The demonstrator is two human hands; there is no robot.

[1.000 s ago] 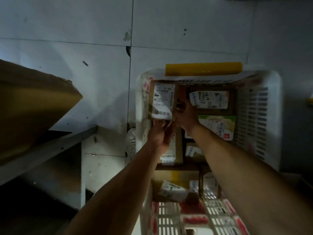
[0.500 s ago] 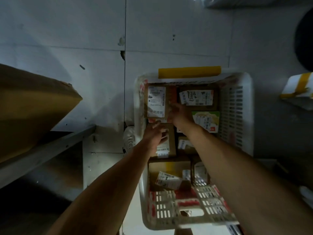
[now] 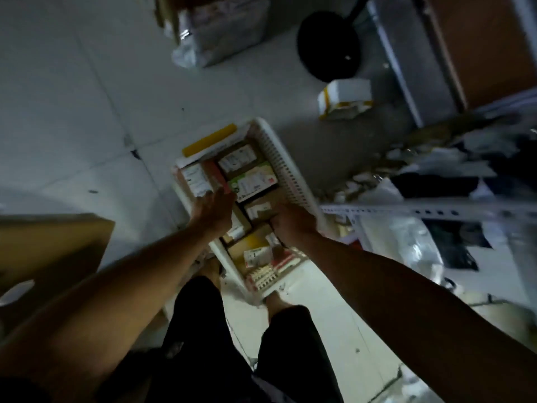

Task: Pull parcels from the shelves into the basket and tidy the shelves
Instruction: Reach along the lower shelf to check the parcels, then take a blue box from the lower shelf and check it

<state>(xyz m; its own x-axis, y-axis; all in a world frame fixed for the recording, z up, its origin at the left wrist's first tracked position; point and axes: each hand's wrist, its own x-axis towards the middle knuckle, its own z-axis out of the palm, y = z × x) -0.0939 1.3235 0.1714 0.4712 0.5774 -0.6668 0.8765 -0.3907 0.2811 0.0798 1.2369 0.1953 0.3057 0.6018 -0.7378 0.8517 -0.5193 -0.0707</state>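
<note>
A white slatted basket [image 3: 292, 175] stands on the floor, packed with several labelled cardboard parcels. A small brown box with a white label [image 3: 195, 178] sits in its far left corner. My left hand [image 3: 213, 207] hovers flat just below that box, fingers straight, holding nothing. My right hand [image 3: 293, 223] is over the basket's right side beside a brown parcel [image 3: 259, 209]. Its fingers curl downward out of sight, so what they hold is hidden. A green-and-white box [image 3: 252, 183] lies in the middle.
A large cardboard box [image 3: 52, 248] sits at left. A metal shelf rail [image 3: 421, 210] with plastic-bagged parcels [image 3: 406, 242] runs at right. On the floor beyond are a white box with yellow tape [image 3: 344, 98], a black round base [image 3: 328, 45] and a wrapped bundle [image 3: 223, 27].
The view has swung right and tilted. My left hand has let go of the labelled box, which now rests in the basket. My right hand has drawn back to the basket's right side.
</note>
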